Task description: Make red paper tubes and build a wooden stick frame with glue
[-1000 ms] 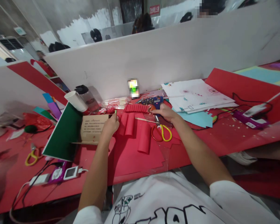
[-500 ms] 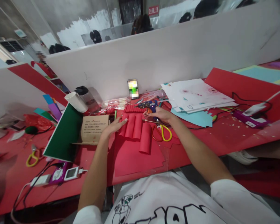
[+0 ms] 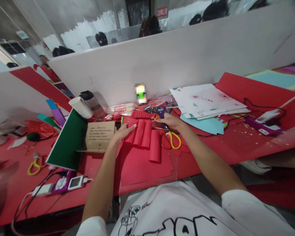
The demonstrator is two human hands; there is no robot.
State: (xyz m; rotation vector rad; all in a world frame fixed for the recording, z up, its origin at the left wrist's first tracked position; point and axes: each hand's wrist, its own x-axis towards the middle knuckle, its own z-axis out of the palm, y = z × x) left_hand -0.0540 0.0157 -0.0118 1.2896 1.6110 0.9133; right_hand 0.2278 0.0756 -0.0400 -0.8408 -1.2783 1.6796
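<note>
On my feed my left hand (image 3: 123, 132) is spread wide against the red rolls (image 3: 145, 135), between the near and far edges of the bench (image 3: 226, 146); I cannot tell whether my right hand (image 3: 171, 121) grips anything, and uneven sideways pressure could push the rolls apart.

Soft, moderately bright light washes over a red table (image 3: 236, 147), leaving narrow shadows between red rolls (image 3: 146, 134) just below center, toward six o'clock. A phone screen (image 3: 141, 93) glares at twelve, its display overexposed and pixelated. Toward nine-thirty, a bottle (image 3: 96, 108) throws a faint shadow on its three-o'clock side. Under-table space (image 3: 272, 193) sinks into darkness at four. Wide-angle distortion tilts the pale partition (image 3: 186, 62); the two-o'clock corner darkens, and fine print on a carton (image 3: 100, 137) near eight-thirty appears soft.
</note>
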